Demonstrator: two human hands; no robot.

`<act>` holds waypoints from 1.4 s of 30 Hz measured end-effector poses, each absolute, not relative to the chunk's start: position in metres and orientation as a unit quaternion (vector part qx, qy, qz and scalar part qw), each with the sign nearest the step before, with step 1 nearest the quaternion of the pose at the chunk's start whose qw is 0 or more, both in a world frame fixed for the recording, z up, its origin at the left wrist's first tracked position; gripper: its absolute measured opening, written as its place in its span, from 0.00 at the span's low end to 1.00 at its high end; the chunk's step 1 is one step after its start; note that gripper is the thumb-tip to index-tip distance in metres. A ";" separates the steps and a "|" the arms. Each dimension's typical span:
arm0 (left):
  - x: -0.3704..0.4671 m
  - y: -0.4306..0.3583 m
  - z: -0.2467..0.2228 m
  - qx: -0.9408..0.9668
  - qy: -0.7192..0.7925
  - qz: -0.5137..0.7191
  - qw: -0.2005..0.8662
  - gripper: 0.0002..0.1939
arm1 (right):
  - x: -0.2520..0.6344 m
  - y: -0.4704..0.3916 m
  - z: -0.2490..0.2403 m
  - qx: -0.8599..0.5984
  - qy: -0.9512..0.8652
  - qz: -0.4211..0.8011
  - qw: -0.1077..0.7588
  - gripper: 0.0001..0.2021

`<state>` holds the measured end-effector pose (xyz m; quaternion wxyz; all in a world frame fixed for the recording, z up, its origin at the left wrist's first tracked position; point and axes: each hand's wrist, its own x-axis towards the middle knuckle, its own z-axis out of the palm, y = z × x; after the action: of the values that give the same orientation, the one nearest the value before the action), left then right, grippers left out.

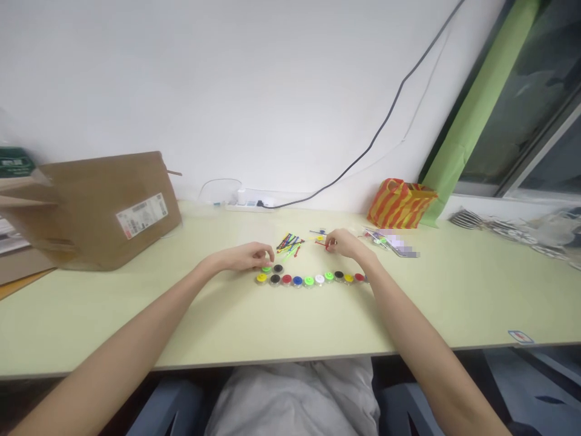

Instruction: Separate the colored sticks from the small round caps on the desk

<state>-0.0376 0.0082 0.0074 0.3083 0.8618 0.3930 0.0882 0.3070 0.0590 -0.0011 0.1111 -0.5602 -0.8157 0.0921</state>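
Observation:
My left hand (249, 257) is closed, its fingertips on a small round piece with a green top (266, 269). Beside it sits a black-topped piece (278, 268). In front runs a curved row of similar round pieces with clear sides, among them a yellow one (262, 278), a red one (287, 280) and a white one (319, 279). The row's right end is partly hidden by my right forearm. My right hand (344, 242) pinches a thin red plastic stick (320, 243). Between the hands lies a pile of thin coloured sticks (289, 243).
A cardboard box (109, 212) stands at the left of the pale table (218, 327). Behind are a power strip (249, 204) and a black cable (349, 169). A red-and-yellow striped bag (399, 204) and a clear packet (393, 242) are at the right.

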 end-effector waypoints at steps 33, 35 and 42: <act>0.017 -0.031 0.008 0.875 0.342 0.314 0.137 0.15 | 0.222 -0.006 0.007 -0.246 -0.678 0.547 0.425 0.15; 0.012 -0.027 0.006 0.878 0.337 0.309 0.143 0.15 | 0.227 -0.001 0.007 -0.229 -0.674 0.565 0.419 0.18; -0.005 -0.007 -0.003 0.883 0.349 0.305 0.071 0.15 | 0.240 0.035 -0.015 -0.467 -0.702 0.346 0.412 0.16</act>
<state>-0.0049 -0.0066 -0.0029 0.0709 0.8833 0.3487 0.3054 0.2403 0.0346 -0.0149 0.4116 -0.4673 -0.7019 0.3457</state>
